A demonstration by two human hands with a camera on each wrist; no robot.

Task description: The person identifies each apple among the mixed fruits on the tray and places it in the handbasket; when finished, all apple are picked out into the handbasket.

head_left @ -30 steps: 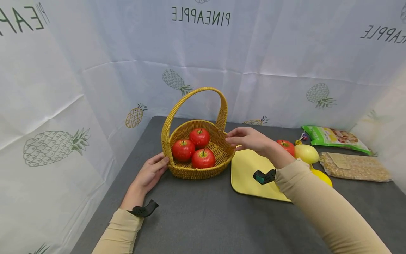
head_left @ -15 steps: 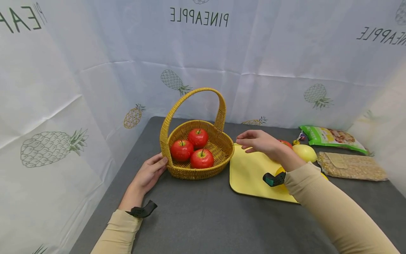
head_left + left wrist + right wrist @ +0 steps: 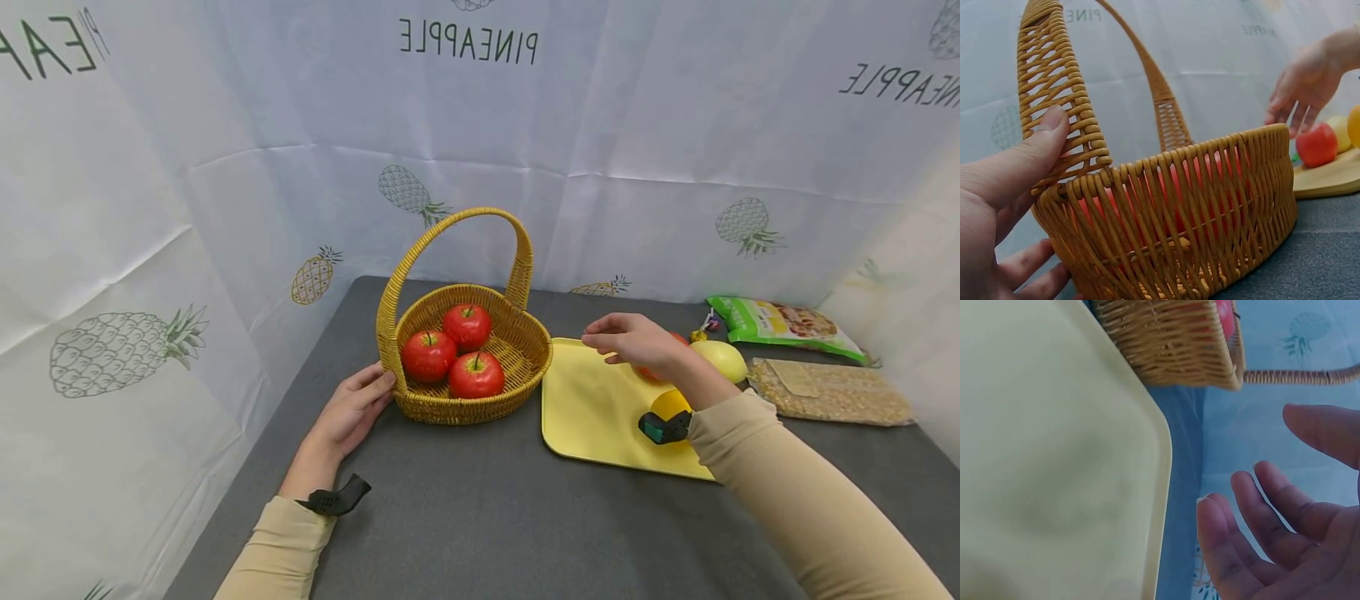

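Our right hand has just drawn away from beside the basket and hangs with loosely bent fingers, holding nothing, near the far side of the yellow tray. We take this to leave the basket steadied by our left hand alone, which grips it at the left foot of the handle. Carrying three red apples, the basket stands between our hands, near the far left corner of the counter.

This looks like a curtained-off tabletop booth, the wider room hidden: pineapple-print cloth hangs across the upper frame and left side, enclosing a dark grey table at lower centre.
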